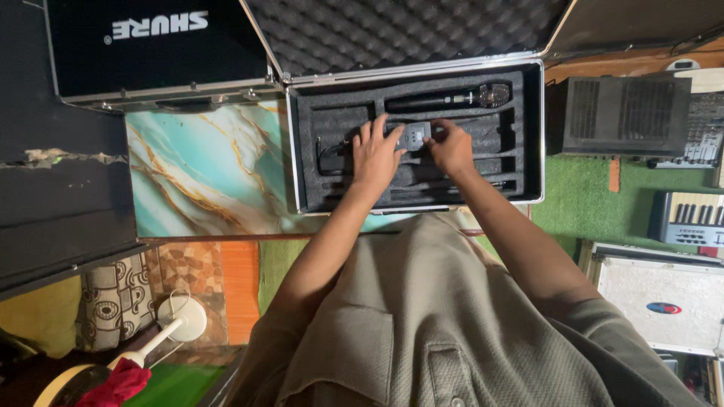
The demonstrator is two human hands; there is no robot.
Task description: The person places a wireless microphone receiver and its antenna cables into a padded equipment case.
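head view: both hands, left hand and right hand, grasping a small grey receiver box with their fingers; probably light, rigid, best held by its side edges above the foam case.

A music room: keyboard, mixer, foam-lined microphone case.

A desk with a marbled turquoise, white and gold top is sitting in the middle of the room under even, soft light. Green carpet is covering the floor to the right, where a black speaker cabinet, a keyboard and a white flat case are lying. At lower left, brown patterned tiles, an orange strip and a patterned cushion are showing, with a white stand resting there.
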